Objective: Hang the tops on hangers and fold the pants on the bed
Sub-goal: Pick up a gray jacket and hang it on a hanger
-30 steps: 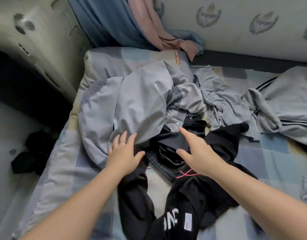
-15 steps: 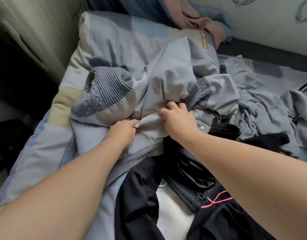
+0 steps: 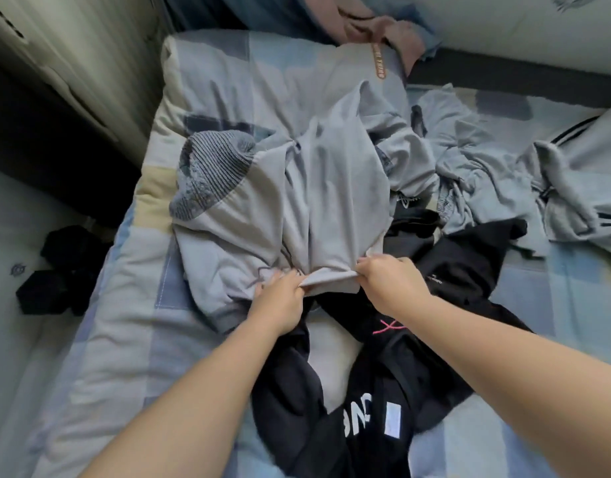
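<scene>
The bed (image 3: pixel 131 339) holds a heap of clothes. A grey top (image 3: pixel 318 194) lies bunched up in the middle of it, with a striped ribbed part (image 3: pixel 211 177) on its left side. The left hand (image 3: pixel 280 301) and the right hand (image 3: pixel 392 284) are close together at the near edge of the top. Each one pinches that edge with curled fingers.

Black clothes (image 3: pixel 435 374) lie near and to the right. Part of them is hidden under the grey top, so I cannot tell how many pieces there are. The white letters (image 3: pixel 357 419) on them are folded and hard to read. Grey striped clothing (image 3: pixel 573 201) lies at the right, cut off by the edge. Dark things (image 3: pixel 56 270) on the floor (image 3: pixel 18 357) at the left are too dim to name.
</scene>
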